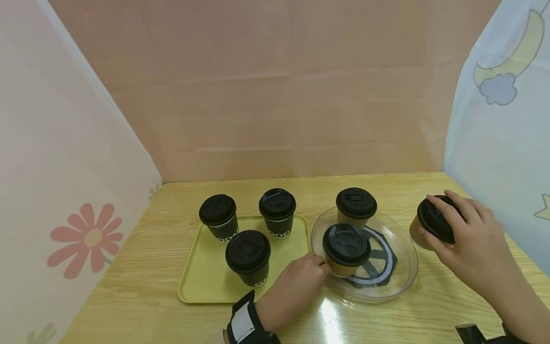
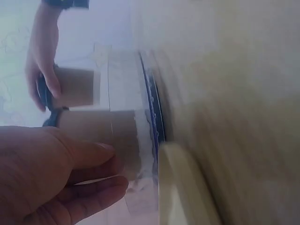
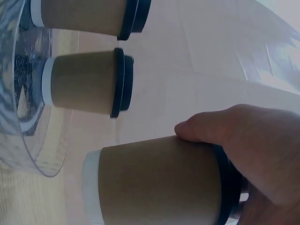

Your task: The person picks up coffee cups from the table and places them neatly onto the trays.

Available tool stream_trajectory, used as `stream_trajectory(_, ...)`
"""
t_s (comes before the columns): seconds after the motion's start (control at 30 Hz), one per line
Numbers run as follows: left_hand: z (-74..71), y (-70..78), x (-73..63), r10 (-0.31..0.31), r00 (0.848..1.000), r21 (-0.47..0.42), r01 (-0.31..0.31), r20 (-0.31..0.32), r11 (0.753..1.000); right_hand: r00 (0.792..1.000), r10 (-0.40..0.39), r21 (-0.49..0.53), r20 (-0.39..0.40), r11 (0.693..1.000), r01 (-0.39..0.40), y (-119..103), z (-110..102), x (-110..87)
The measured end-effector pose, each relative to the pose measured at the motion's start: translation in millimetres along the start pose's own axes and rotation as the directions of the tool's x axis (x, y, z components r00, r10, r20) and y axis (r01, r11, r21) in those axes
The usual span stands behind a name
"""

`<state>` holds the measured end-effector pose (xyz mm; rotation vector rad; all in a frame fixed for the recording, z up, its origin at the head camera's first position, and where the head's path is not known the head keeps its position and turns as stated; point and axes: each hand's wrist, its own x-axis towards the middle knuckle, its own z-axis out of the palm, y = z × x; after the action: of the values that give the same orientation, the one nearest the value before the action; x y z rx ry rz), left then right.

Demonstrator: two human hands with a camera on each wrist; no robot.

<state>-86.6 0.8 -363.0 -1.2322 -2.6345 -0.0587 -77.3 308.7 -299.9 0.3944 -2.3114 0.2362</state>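
Observation:
In the head view, my right hand [image 1: 477,239] grips a tan paper cup [image 3: 159,183] from above, fingers over its black lid [image 1: 436,219] and thumb on the side. Whether its base touches the table cannot be told. My left hand [image 1: 298,282] is at the near left edge of a clear round tray [image 1: 408,267], thumb and fingers [image 2: 101,152] pinching its rim. Two tan cups with black lids stand in that tray, the front cup [image 1: 343,251] close to my left fingers and the back cup [image 1: 355,205] behind it.
A yellow rectangular tray [image 1: 197,286] lies left of the clear one, its corner close to my left hand. On it stand three dark lidded cups, one cup [image 1: 248,258] at the front. Fabric walls enclose the wooden table [image 1: 142,286] at the back and sides.

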Motion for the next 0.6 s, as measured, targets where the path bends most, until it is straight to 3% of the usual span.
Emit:
stream_trajectory(0.17, 4.7, -14.5, 4.8, -0.062, 0.998, -0.042, 0.061, -0.030, 0.997, 1.000, -0.015, 0.002, 0.018, 1.000, 0.015, -11, -5, 0.0)
stream_trajectory(0.3, 4.5, -19.7, 6.6, -0.071, 0.995, -0.071, 0.067, -0.067, 0.995, 0.999, -0.026, 0.011, 0.019, 1.000, 0.026, -22, -9, -0.4)
stream_trajectory(0.4, -2.2, -11.4, 6.2, -0.019, 0.993, -0.060, 0.012, -0.118, 0.998, 0.999, -0.035, 0.029, 0.024, 0.999, 0.035, -30, -11, -0.4)
stream_trajectory(0.47, -8.0, 1.0, 6.5, 0.048, 0.989, -0.021, -0.052, -0.141, 0.998, 0.999, -0.041, 0.032, 0.029, 0.999, 0.041, -33, -12, -0.5)
stream_trajectory(0.6, -14.3, 30.1, 8.9, 0.170, 0.979, 0.028, -0.168, -0.107, 0.985, 0.998, -0.040, 0.033, 0.039, 0.999, 0.038, -40, -13, -0.8)
